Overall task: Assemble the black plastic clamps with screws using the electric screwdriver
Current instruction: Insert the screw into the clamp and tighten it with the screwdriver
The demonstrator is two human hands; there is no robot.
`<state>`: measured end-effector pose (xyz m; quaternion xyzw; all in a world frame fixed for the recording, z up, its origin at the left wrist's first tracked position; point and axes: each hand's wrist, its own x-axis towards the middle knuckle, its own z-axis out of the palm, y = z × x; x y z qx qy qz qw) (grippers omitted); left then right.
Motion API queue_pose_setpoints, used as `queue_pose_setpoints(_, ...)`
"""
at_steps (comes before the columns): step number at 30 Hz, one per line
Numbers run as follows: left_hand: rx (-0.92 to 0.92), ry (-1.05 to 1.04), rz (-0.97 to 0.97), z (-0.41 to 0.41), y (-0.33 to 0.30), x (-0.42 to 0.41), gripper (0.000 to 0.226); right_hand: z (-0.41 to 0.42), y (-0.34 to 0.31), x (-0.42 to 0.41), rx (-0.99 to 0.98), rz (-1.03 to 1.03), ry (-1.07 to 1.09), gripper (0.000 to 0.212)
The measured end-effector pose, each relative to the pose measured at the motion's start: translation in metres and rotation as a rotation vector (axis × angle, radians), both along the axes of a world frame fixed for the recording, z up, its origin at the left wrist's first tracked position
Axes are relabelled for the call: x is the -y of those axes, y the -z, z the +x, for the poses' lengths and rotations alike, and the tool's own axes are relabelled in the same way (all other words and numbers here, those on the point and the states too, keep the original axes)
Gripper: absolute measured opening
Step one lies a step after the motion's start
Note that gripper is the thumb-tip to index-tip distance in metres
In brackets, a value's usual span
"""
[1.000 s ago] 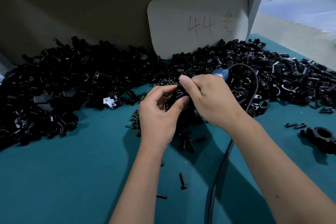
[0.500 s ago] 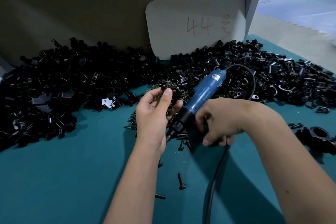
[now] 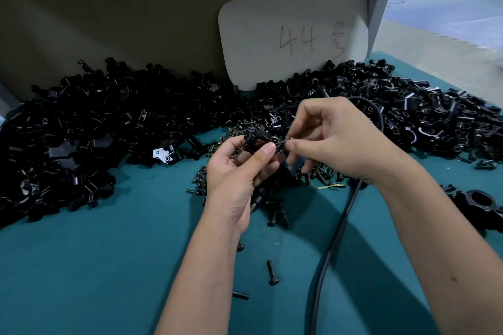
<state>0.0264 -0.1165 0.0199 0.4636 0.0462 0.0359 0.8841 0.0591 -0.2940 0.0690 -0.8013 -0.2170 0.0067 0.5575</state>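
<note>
My left hand (image 3: 239,168) holds a black plastic clamp (image 3: 254,137) between thumb and fingers above the teal table (image 3: 109,266). My right hand (image 3: 337,139) pinches a screw (image 3: 283,141) at the clamp's right side, its tip touching the clamp. The electric screwdriver (image 3: 272,185) lies on the table under my hands, mostly hidden; its black cable (image 3: 329,247) runs toward me. Loose black screws (image 3: 272,272) lie scattered below my hands.
Large heaps of black clamp parts fill the left (image 3: 81,139) and the right (image 3: 424,117) of the table. A grey card marked 44 (image 3: 294,41) leans on the back wall. An assembled clamp (image 3: 479,201) lies at the right edge.
My right hand let go of the blue screwdriver, which now lies on the table, and took a screw up to the clamp held in my left hand.
</note>
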Motion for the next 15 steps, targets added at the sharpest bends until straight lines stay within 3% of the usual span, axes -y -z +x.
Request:
queue_pose_setpoints(3,-0.007,0.002,0.005,-0.001,-0.001,0.001,0.071,0.003,0.003,0.001,0.051,0.092,0.067,0.014)
queue_pose_setpoints(15,0.016,0.028,0.098,-0.001,0.0,0.0,0.063,0.003,0.012,-0.007,0.109,0.116,0.12,0.008)
